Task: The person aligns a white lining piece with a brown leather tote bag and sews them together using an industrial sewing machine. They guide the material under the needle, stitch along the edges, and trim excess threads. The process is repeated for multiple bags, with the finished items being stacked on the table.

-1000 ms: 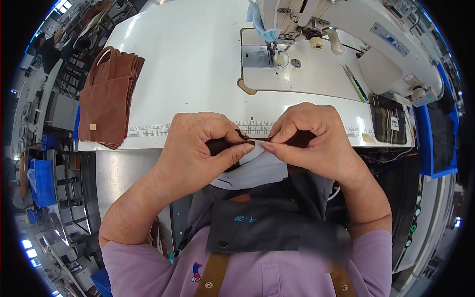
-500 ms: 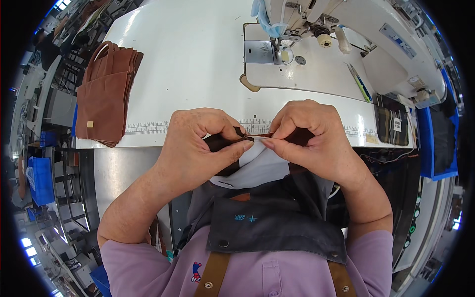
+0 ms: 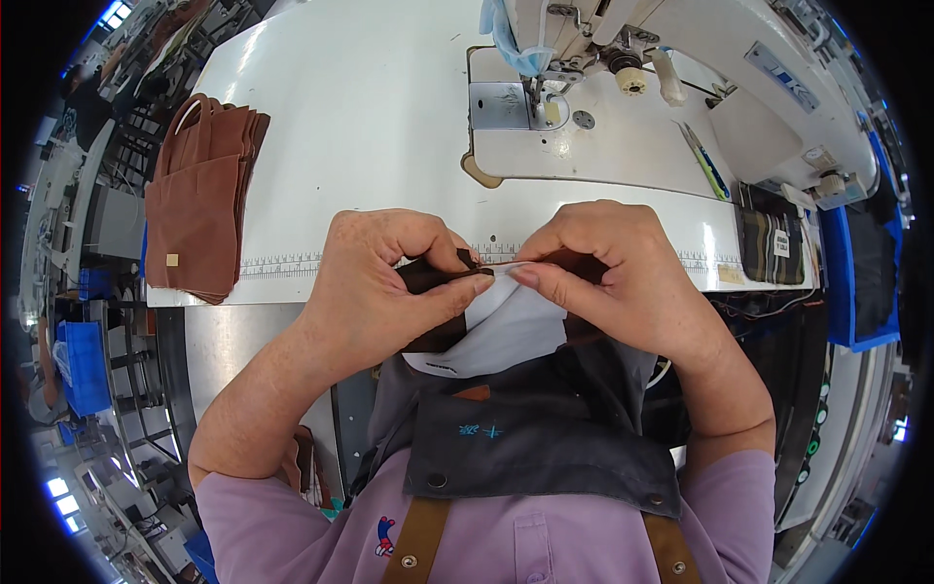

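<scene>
A glossy white worktable (image 3: 360, 127) spans the upper middle, light glaring off its upper-left part. A bright window (image 3: 116, 14) shows at the upper left, bright rectangular panes (image 3: 66, 505) at the lower left. A blue plastic bin (image 3: 88, 365) stands middle left, beside a dark metal frame (image 3: 129, 358); an open, blue-walled container (image 3: 838, 277) sits far right.

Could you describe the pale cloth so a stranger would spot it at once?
Start at the white sewing table, then go to its near edge, where the left hand and right hand pinch brown material. The pale cloth shows just below them, bordering the dark grey apron. Its whitish face sets it apart from both darker neighbours.
</scene>
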Available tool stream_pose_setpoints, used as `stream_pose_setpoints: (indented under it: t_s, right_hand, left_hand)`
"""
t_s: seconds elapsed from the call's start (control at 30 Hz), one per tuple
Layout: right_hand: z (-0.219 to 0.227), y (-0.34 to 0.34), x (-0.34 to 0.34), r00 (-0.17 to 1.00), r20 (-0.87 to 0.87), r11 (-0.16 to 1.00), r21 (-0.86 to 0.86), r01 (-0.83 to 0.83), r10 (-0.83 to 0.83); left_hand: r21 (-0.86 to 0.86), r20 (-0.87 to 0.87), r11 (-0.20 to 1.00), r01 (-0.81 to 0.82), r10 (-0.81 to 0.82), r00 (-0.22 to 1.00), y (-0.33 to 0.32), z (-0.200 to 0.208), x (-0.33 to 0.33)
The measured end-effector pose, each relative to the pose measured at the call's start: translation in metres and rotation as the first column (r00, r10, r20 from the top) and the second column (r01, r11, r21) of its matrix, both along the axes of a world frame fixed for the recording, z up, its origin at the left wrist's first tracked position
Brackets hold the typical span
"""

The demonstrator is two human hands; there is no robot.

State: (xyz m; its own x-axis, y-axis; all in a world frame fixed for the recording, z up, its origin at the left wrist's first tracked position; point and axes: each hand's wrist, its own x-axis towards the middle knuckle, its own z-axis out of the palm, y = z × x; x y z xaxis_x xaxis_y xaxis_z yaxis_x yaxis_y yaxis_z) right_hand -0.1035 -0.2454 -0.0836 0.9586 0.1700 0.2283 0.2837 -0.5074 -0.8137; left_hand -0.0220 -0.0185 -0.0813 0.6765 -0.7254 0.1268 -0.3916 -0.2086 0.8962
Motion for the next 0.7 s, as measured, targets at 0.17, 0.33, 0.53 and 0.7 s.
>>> stream_pose_setpoints:
  t_s: [0.17, 0.33, 0.53, 0.7]
  right_hand:
    - [-0.001, -0.003, 0.002, 0.995, 0.087, 0.998, -0.051, -0.033, 0.037]
    - [-0.009, -0.007, 0.008, 0.988, 0.156, 0.996, -0.081, 0.024, -0.011]
    - [-0.023, -0.03, 0.035, 0.984, 0.141, 0.99, -0.08, 0.118, -0.106]
    - [-0.029, -0.057, 0.06, 0.985, 0.12, 0.978, -0.156, 0.142, -0.124]
  left_hand:
    - [-0.009, -0.121, 1.0, -0.006, 0.005, 0.993, -0.002, 0.0, 0.006]
    - [0.112, 0.024, 0.993, 0.036, -0.039, 0.999, -0.014, 0.007, 0.027]
    - [0.241, -0.036, 0.969, 0.055, -0.048, 0.998, -0.046, -0.008, 0.066]
    - [0.236, -0.133, 0.972, 0.002, 0.03, 0.991, -0.077, -0.028, 0.091]
